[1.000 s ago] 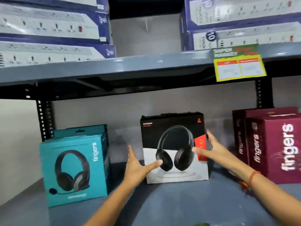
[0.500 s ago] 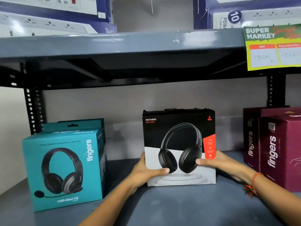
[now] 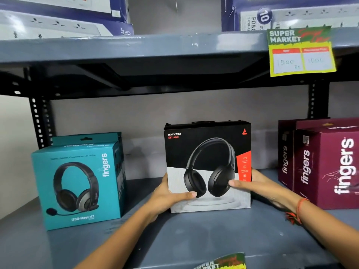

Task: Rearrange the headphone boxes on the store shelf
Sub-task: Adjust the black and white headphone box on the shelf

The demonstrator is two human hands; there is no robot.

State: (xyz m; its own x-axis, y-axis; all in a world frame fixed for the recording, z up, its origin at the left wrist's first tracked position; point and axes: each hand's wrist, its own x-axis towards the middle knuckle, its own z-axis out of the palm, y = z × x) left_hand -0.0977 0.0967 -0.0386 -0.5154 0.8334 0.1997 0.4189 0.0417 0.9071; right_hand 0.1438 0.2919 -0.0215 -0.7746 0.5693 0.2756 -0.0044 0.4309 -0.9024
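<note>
A black and white headphone box (image 3: 207,152) stands upright in the middle of the grey shelf (image 3: 194,235). My left hand (image 3: 167,197) grips its lower left edge, thumb across the front. My right hand (image 3: 258,185) holds its right side, thumb on the front too. A teal headphone box (image 3: 77,181) stands at the left with another teal one behind it. Two maroon headphone boxes (image 3: 326,166) stand at the right, one behind the other.
The upper shelf (image 3: 136,47) hangs low overhead, loaded with blue and white power strip boxes (image 3: 64,18). A yellow price tag (image 3: 301,51) hangs from its edge at the right. A black perforated upright (image 3: 38,121) stands at the back left. Another tag (image 3: 223,263) sits on the front edge.
Both hands went from open, reaching at the black box, to clamped on its two sides. The view has moved closer and lower toward the shelf.
</note>
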